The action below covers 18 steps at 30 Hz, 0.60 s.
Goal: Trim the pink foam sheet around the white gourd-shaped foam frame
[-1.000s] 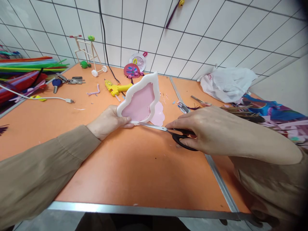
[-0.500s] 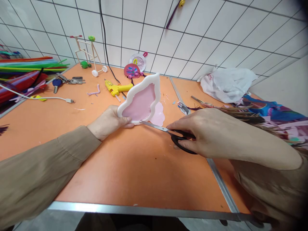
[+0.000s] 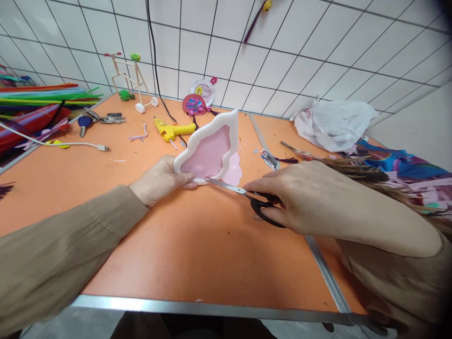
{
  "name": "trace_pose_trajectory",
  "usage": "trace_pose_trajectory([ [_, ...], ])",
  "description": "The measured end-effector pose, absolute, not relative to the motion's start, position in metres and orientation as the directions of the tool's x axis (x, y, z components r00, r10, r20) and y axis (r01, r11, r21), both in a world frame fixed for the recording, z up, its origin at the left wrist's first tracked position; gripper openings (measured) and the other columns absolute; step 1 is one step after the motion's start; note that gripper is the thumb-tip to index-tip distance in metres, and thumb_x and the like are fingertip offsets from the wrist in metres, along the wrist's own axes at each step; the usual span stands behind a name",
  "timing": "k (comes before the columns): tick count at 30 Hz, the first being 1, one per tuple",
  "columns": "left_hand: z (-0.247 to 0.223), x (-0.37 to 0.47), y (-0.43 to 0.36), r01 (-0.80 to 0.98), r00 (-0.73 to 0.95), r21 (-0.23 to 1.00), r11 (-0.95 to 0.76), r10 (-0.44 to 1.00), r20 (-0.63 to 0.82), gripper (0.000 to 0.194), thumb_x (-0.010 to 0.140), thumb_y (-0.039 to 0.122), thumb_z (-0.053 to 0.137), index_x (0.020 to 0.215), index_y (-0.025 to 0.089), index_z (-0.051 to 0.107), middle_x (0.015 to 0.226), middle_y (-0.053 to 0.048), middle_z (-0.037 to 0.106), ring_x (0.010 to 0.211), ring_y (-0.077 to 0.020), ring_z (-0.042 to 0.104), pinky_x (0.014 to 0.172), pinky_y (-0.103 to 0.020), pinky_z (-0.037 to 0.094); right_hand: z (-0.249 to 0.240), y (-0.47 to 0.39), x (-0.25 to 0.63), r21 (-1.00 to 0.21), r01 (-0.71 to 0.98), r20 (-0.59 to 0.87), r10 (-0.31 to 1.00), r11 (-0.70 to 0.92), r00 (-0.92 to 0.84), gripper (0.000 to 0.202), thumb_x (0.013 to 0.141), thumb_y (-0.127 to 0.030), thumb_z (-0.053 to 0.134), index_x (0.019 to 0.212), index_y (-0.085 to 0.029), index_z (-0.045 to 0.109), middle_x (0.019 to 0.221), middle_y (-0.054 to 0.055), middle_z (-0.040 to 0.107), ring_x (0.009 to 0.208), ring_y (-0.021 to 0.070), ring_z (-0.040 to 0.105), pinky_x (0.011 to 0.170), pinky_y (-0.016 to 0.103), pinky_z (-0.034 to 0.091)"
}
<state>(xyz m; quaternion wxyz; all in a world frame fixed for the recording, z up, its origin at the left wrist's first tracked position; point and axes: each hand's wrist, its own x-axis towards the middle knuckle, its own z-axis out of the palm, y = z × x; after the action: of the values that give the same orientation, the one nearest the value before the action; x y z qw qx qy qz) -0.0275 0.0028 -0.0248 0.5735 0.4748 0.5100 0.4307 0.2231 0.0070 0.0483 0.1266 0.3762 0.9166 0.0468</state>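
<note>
A pink piece with a raised white wavy border (image 3: 206, 150) is tilted up above the orange table (image 3: 212, 254). My left hand (image 3: 162, 181) grips its lower left corner, thumb on the near edge. In my right hand (image 3: 291, 195) are scissors with black handles (image 3: 231, 187), their blades nearly closed and the tip at the bottom edge of the white border. Behind the bordered piece, a pale pink scalloped piece (image 3: 233, 170) shows in part; whether the two are joined I cannot tell.
Behind my left hand lie a yellow glue gun (image 3: 174, 129), keys (image 3: 102, 117) and a white cable (image 3: 70, 144). A stick tricycle (image 3: 130, 82) stands near the wall. At the right are a white plastic bag (image 3: 334, 122) and brown bristles (image 3: 356, 169).
The bordered piece has tipped slightly, its upper point shifting a little to the right. My right hand and the scissors have barely moved.
</note>
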Motion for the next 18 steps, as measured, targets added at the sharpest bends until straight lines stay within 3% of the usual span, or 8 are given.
trace_pose_trajectory([
  [11,-0.024,-0.027,0.002,-0.005,0.123,0.987,0.162,0.979,-0.161,0.013,0.066,0.017,0.079,0.078,0.013,0.076,0.077,-0.004,0.078,0.076,-0.0196,0.075,0.09,-0.037,0.059,0.046,0.013,0.233,0.158,0.652,-0.208,0.67,0.742,-0.712,0.011,0.078,-0.024,0.051,0.067,-0.023,0.052,0.057,-0.001,0.054,0.057,0.0166,0.05,0.056,0.031,0.02],
  [18,-0.025,-0.027,0.001,-0.021,0.122,0.994,0.104,0.987,-0.1,0.019,0.063,0.022,0.081,0.079,0.014,0.075,0.078,-0.003,0.077,0.078,-0.0213,0.074,0.09,-0.039,0.058,0.054,0.011,0.223,0.143,0.705,-0.301,0.709,0.695,-0.638,0.02,0.08,-0.031,0.052,0.062,-0.021,0.049,0.055,0.0,0.052,0.052,0.0142,0.044,0.055,0.032,0.022],
])
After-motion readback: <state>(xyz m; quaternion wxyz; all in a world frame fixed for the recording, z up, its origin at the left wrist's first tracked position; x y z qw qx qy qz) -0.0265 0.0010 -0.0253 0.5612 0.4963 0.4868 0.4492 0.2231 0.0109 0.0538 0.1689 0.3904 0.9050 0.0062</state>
